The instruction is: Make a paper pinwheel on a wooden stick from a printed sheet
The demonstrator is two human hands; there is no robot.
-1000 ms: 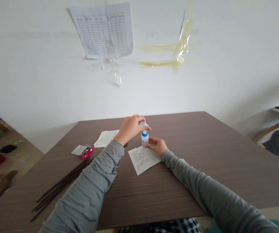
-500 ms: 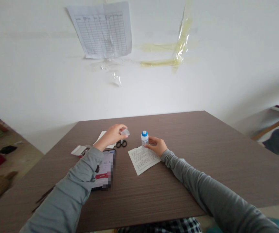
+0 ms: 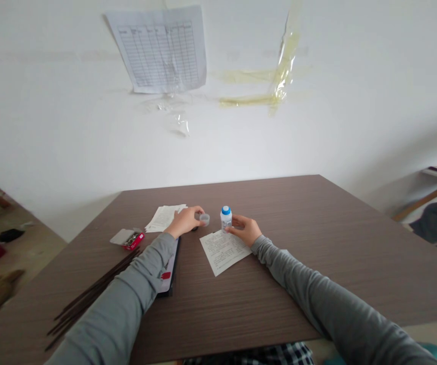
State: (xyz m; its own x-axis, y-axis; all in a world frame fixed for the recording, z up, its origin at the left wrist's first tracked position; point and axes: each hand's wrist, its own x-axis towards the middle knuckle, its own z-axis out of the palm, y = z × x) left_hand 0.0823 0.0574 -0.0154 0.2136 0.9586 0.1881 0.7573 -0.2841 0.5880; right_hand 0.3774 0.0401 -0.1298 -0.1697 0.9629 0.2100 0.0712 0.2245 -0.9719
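Head view, forward-down over table [image 3: 317, 263].

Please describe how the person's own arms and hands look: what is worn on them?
Both arms wear long grey sleeves of plain soft fabric reaching to the wrists, without visible markings or cuffs of another colour. The left hand and the right hand are bare: no gloves, and no rings or watch can be seen.

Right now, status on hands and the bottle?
Left hand holds clear cap low at the table. Right hand steadies small white bottle, upright, blue top on. Printed sheet beside bottle; nothing between hands.
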